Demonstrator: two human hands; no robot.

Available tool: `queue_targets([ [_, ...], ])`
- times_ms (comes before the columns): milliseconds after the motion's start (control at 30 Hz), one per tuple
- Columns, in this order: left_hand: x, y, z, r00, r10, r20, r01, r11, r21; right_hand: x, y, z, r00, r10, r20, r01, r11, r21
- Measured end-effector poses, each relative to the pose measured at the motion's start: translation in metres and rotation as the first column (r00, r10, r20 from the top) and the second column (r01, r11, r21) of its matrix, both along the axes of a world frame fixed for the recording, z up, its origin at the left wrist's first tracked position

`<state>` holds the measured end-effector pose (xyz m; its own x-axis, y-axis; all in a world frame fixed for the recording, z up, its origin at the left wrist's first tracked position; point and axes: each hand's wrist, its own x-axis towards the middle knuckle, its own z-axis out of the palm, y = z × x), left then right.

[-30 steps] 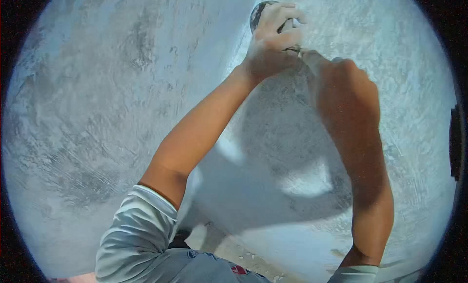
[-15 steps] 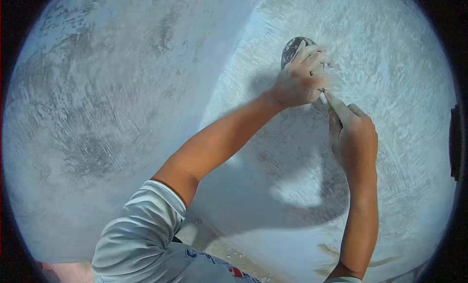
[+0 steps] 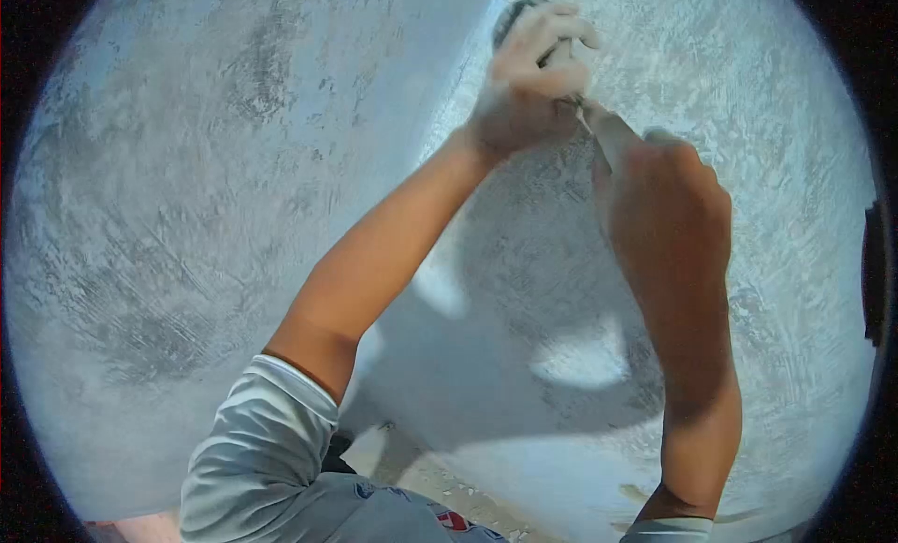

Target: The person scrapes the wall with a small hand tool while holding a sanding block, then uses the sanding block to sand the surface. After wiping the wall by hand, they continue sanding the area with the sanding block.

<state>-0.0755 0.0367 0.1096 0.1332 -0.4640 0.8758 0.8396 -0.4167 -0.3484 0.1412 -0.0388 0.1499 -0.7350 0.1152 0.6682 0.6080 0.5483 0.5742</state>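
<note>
A trowel (image 3: 510,21) with a dark, rounded blade lies against the plastered wall (image 3: 786,216) near the top of the view. My left hand (image 3: 526,94) covers most of the blade, its fingers bent over it and pressing it to the surface. Lower and to the right, my right hand (image 3: 666,202) is closed round the handle end, its forefinger stretched toward the left hand. A thin bit of metal shows between the two hands. The handle itself is hidden in the right hand, and motion blurs both hands slightly.
The grey, streaked wall has a corner line (image 3: 458,85) running down left of my hands. Shadows of my arms and body fall across it. Below are speckled ground (image 3: 440,477) and my pale shirt sleeve (image 3: 262,440). A dark strip (image 3: 875,272) stands at the right edge.
Both hands and the trowel have slid up and to the left along the wall, close to the corner line. Their hold looks the same.
</note>
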Motion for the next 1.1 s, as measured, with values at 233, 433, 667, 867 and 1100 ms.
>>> queue_targets([
  [233, -0.015, 0.004, -0.005, 0.991, 0.113, -0.076, -0.116, 0.992, -0.043, 0.003, 0.006, -0.005, 1.000, 0.013, -0.006, -0.014, 0.984, -0.178],
  [433, 0.057, -0.008, -0.020, 0.998, -0.046, -0.042, 0.043, 0.995, -0.086, 0.061, -0.009, -0.014, 0.926, 0.273, -0.262, -0.356, 0.863, -0.359],
  [667, 0.090, 0.002, -0.028, 0.993, -0.071, -0.089, 0.075, 0.996, 0.046, 0.092, -0.007, -0.040, 0.930, 0.166, -0.329, -0.296, 0.868, -0.399],
  [867, 0.056, 0.001, -0.018, 0.994, -0.074, -0.086, 0.074, 0.997, 0.000, 0.058, -0.024, -0.021, 0.965, 0.070, -0.251, -0.160, 0.920, -0.359],
  [1100, -0.012, 0.013, -0.015, 0.993, 0.062, -0.099, -0.066, 0.997, -0.039, -0.008, 0.024, -0.030, 0.938, 0.187, -0.291, -0.285, 0.894, -0.345],
])
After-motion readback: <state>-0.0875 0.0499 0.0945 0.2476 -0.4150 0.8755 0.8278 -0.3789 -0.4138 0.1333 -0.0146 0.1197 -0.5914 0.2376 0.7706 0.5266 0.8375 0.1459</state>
